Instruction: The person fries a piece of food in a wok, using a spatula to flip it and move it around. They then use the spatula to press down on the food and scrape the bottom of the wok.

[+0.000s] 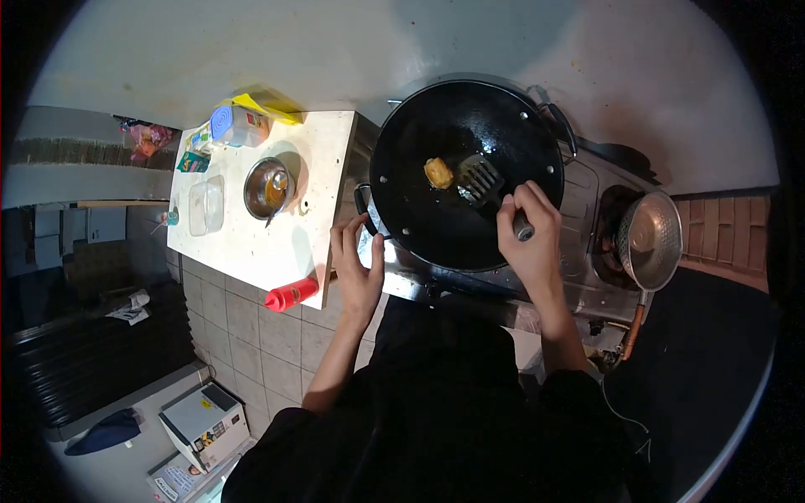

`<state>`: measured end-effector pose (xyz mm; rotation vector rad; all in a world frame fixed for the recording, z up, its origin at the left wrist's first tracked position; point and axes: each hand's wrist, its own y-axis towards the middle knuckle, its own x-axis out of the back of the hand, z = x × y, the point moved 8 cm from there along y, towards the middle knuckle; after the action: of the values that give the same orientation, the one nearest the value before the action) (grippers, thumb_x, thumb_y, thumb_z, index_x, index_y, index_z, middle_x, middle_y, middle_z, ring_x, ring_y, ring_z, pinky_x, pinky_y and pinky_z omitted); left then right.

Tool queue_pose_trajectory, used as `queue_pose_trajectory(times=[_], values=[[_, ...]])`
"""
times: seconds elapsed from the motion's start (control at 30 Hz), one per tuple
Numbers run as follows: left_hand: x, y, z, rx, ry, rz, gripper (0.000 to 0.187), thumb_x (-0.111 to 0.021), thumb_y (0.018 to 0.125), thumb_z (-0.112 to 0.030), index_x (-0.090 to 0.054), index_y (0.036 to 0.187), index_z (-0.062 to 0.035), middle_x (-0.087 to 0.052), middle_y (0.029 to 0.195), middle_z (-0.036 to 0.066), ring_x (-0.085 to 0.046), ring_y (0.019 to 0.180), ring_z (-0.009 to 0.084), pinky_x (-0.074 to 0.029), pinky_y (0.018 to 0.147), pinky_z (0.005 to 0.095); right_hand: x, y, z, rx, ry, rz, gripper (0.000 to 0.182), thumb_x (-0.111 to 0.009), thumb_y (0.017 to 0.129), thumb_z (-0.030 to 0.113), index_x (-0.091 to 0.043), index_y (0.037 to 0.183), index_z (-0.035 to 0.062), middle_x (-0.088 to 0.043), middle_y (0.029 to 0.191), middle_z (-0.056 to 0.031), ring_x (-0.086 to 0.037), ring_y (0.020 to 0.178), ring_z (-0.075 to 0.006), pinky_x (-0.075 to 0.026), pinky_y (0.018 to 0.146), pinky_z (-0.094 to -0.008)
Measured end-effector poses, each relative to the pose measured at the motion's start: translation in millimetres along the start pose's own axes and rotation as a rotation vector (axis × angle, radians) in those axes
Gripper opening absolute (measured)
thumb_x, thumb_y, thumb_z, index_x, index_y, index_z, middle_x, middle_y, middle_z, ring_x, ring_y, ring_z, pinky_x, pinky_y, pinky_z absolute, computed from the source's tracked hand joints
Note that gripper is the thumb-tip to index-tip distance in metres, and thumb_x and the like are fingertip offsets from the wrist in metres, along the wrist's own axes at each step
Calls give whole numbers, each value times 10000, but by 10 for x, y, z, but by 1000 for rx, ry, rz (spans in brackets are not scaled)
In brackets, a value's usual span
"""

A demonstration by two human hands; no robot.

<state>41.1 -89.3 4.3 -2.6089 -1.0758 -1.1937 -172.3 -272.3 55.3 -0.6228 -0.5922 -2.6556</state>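
Note:
A large black wok (465,226) sits on the stove. Inside it lies one golden-brown fried piece of food (438,173), next to a slotted spatula (482,178). My right hand (532,230) is closed around the spatula's dark handle, over the wok's near right side. The spatula's slotted head rests on the wok's oily surface, just right of the food. My left hand (355,264) is at the wok's left handle (362,205), with fingertips and thumb about its near end.
On the pale table (243,239) stand a metal bowl (269,189) with a utensil, a clear plastic container (206,205), a blue-lidded tub (239,125) and a red squeeze bottle (291,294). A saucepan (654,239) sits on the right burner, its wooden handle pointing toward me.

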Motion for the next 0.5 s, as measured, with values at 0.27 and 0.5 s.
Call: queue_pose_trajectory(times=[0.27,0.5], values=[[-108,-130,32,11,-4,45,370,-611,984,-118,-548,1340,-36,-456,1365,198,-487,1326,359,-424,1127,469,-67,73,141,-20,-34,83,134,-621,898,-37,-511,822,-36,-540,790,-175,-636,697,-323,-479,621,-384],[-86,-84,48,6,7,36,388,-629,973,-129,-546,1341,-36,-475,1340,186,-497,1317,351,-425,1124,466,82,109,140,-18,-123,45,83,-633,925,-28,-565,878,-38,-603,842,-179,-689,780,-310,-523,673,-381]])
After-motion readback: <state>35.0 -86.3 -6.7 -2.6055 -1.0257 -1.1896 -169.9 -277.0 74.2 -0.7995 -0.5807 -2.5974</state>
